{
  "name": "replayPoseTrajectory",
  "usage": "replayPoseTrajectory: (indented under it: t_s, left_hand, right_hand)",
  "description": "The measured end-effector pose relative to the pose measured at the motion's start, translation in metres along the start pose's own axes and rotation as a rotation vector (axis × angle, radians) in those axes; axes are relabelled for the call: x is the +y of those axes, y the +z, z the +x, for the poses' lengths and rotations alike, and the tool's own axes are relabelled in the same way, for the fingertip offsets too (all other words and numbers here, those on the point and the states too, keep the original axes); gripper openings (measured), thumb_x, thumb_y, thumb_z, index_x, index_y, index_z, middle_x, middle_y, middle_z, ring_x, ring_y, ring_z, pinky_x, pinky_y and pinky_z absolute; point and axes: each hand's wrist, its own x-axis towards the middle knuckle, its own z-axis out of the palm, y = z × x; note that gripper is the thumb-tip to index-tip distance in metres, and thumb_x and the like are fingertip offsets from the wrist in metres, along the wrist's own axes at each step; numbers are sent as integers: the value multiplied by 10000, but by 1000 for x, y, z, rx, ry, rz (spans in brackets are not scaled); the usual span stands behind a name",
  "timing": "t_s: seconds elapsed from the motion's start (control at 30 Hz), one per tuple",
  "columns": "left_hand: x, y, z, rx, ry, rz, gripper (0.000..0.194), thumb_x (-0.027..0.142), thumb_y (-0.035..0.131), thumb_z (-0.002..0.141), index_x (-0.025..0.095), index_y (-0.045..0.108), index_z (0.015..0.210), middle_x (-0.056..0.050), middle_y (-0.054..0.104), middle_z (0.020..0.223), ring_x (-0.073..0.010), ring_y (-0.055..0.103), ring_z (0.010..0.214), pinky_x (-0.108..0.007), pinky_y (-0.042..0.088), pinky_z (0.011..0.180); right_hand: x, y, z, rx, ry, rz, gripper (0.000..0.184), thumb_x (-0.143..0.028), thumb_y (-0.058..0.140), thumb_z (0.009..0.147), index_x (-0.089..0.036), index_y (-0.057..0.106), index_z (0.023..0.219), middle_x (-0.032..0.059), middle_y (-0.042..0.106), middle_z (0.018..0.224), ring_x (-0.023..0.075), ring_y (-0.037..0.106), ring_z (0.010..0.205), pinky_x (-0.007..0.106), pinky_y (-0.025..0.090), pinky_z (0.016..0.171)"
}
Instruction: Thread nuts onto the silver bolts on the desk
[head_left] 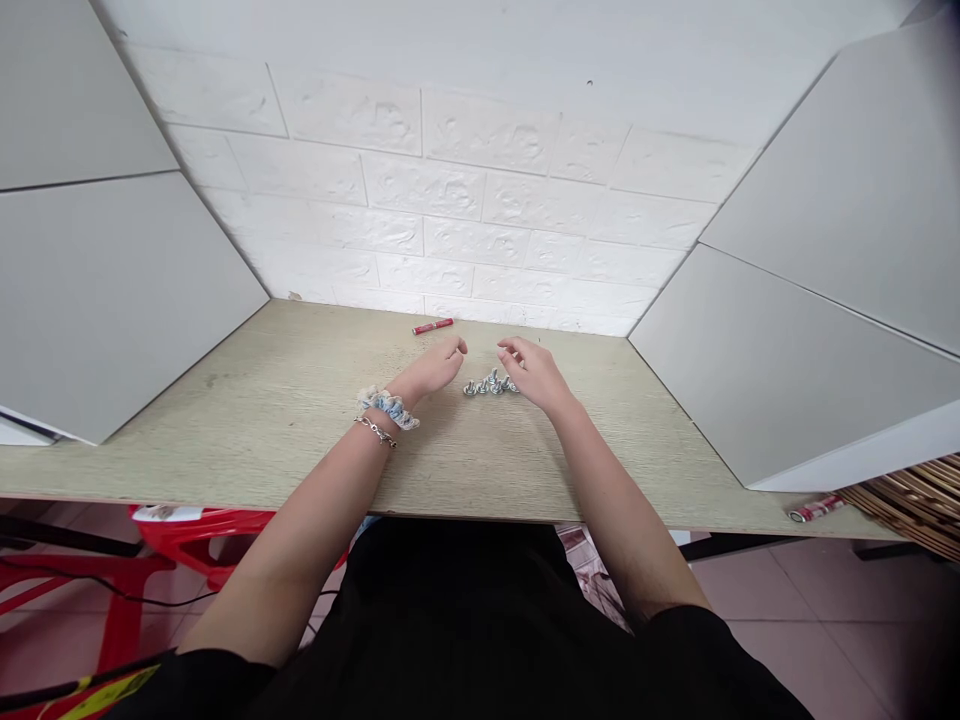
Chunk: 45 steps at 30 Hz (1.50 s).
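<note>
A small cluster of metal bolts (493,384) stands on the pale wooden table, seemingly fitted with washers or nuts. Just left of the bolts is my left hand (441,365), its fingers loosely bent and the thumb apart from them; I see nothing in it. My right hand (529,370) is at the right end of the cluster and partly covers it. Its fingers are curved and a little spread, with nothing visible between them. Whether the right hand touches a bolt cannot be made out. A blue and white scrunchie (390,407) and a chain bracelet (375,431) circle my left wrist.
Behind my left hand lies a red battery-like cylinder (433,326). Another red cylinder (817,508) rests at the front right edge beside a brown slatted object (911,500). Grey panels (127,310) flank the table (300,400), with a white brick wall (450,190) behind. Red stools (202,540) stand below left.
</note>
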Motion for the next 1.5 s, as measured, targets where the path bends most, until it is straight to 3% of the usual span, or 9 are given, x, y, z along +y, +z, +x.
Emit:
replayPoseTrajectory:
  t_s: [0.13,0.27,0.5,0.7,0.97,1.17,1.33,1.5]
  left_hand:
    - [0,3,2,24,57,-66,320,305,322,878,155,409,1148,-38,574,806,-169,542,746,-303,427,715]
    - [9,5,-3,33,150,-31,500,399,475,841,167,340,1262,-26,570,816,-165,550,753,-292,427,723]
    - [18,7,-9,15,191,105,484,363,505,831,230,394,1283,-37,624,921,-180,588,824,-283,433,724]
    - [13,7,-7,21,169,134,505,305,539,801,221,413,1283,-39,641,926,-185,598,840,-285,436,735]
    - [12,6,-6,15,186,132,438,303,536,780,193,506,1203,-41,636,868,-173,579,787,-270,423,699]
    - [5,-1,-3,-153,30,120,524,505,645,623,171,604,1024,-34,637,831,-173,572,720,-248,394,602]
    - [1,4,-2,-237,36,218,274,402,602,647,184,632,810,-30,655,795,-169,559,703,-243,360,575]
    - [3,7,-4,-210,81,238,230,348,512,702,185,642,800,-28,646,740,-156,546,653,-246,344,545]
  right_hand:
    - [0,2,1,57,-54,-5,279,-273,422,851,-183,592,1052,62,629,994,164,565,891,282,432,757]
    - [-2,5,1,63,-167,-44,241,-278,448,854,-197,636,981,58,624,1002,173,553,956,307,405,863]
    - [-8,8,-1,-2,-219,-72,204,-304,488,852,-228,674,890,44,620,1010,180,542,988,351,354,930]
    - [-11,10,-2,-25,-249,-69,183,-300,515,826,-219,668,885,40,634,985,184,541,992,358,358,918]
    - [-14,16,0,-39,-257,-89,181,-297,500,831,-220,663,831,46,622,983,185,539,969,363,344,921]
    - [-13,11,0,93,-193,-157,140,-263,502,806,-212,632,805,44,628,973,191,539,954,378,288,957]
    - [-9,8,0,124,-145,-150,140,-281,504,805,-216,624,776,41,628,986,198,535,963,417,230,993]
    - [-10,12,0,50,-137,-192,164,-301,501,808,-217,639,778,52,607,1054,213,522,997,461,193,1005]
